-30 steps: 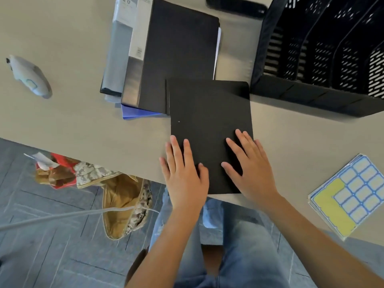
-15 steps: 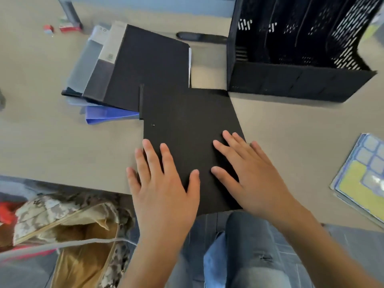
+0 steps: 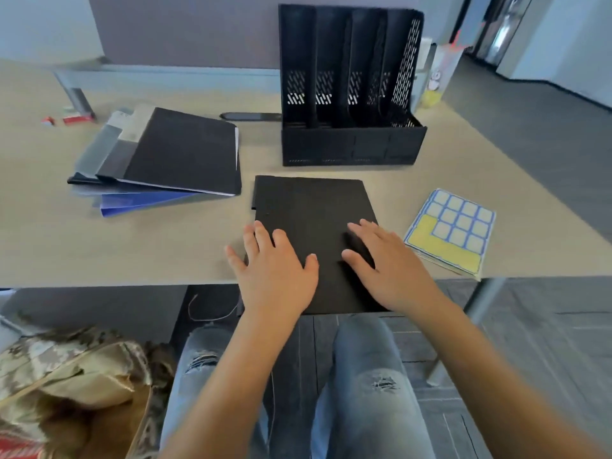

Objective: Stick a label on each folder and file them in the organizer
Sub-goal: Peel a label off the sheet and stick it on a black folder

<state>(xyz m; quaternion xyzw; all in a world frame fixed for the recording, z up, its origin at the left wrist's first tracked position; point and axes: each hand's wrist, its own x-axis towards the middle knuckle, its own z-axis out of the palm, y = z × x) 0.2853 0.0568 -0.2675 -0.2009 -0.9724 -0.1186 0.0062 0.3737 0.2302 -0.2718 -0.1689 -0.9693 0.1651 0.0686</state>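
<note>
A tan desk fills the middle of the frame, with a grey partition along the top and grey carpet running off at the right; near the centre, at the desk's near edge, lies a black folder, flat and closed, its near end hanging a little past the edge. Both hands rest on it with fingers straight and spread, gripping nothing — the left hand on its lower left corner with the outer fingers over the desk, the right hand on its lower right part. Above the folder, at upper centre, stands a black mesh organizer with upright slots; I cannot tell whether anything is in them. To the left of centre sits a fanned stack of folders — black on top, grey and blue edges showing beneath; it lies apart from the black folder. At the right, just beside the right hand, lies a label sheet, blue-bordered labels on yellow backing, part of the yellow bare. A dark flat object lies behind the stack, left of the organizer; small red items sit at upper left. Jeans-clad knees show at the bottom, a camouflage bag at lower left.
</note>
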